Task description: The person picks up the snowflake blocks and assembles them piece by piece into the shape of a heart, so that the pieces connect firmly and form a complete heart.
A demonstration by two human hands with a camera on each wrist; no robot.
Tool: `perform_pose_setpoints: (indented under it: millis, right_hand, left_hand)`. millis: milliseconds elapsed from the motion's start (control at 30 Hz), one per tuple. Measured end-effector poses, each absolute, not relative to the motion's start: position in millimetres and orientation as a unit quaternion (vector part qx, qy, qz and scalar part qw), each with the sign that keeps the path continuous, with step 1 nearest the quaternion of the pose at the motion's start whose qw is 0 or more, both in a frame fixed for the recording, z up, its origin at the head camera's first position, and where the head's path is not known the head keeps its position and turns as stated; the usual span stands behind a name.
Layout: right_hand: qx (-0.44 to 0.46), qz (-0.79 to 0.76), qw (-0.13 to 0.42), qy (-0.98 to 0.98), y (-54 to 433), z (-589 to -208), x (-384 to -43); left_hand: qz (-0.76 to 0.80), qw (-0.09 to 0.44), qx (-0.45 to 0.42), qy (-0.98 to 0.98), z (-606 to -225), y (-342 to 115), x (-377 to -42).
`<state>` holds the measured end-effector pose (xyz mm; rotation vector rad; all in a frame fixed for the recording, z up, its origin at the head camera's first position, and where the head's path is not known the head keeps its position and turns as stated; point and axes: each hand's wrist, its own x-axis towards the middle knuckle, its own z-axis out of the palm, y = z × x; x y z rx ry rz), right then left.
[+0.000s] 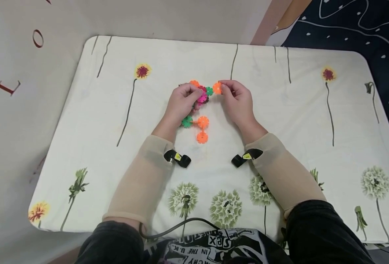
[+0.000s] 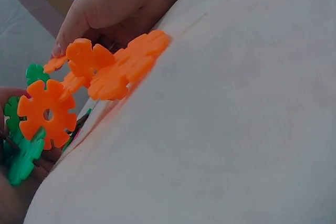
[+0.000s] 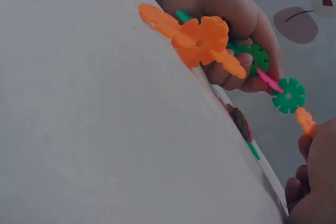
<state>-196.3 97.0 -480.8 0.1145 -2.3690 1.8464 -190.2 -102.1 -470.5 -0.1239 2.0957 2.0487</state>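
Notched plastic snowflake discs are slotted together into a chain. My left hand (image 1: 180, 102) pinches its pink disc (image 1: 202, 96) between thumb and fingers. Beyond that is a green disc (image 3: 288, 96), with an orange disc (image 1: 217, 88) joined edge-on to it. My right hand (image 1: 240, 101) pinches that orange disc's far edge between thumb and index finger. Nearer my body, a green disc (image 1: 187, 121) and linked orange discs (image 3: 203, 40) stick out from under my left hand. The left palm hides part of the build.
Behind the hands, a few loose discs lie on the table, a dark brown disc (image 3: 241, 123) among them. The flower-print tablecloth (image 1: 290, 106) stretches to both sides. A pale wall (image 1: 181, 18) borders the far edge. A dark cable (image 1: 181, 223) crosses near my body.
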Motion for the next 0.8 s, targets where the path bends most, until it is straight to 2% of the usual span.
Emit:
perform_pose_setpoints:
  millis: [300,800]
  right_hand:
    - [0.054,0.61,0.044,-0.789,95.4,-481.0,-198.0]
    - [0.063,0.591,0.084,-0.8,97.1,-482.5,-196.3]
  left_hand:
    - [0.686,0.112,-0.029,0.719,-468.6,-105.6,-189.9]
    - [0.682,0.091,-0.014,0.726,-471.8,-102.3,-189.6]
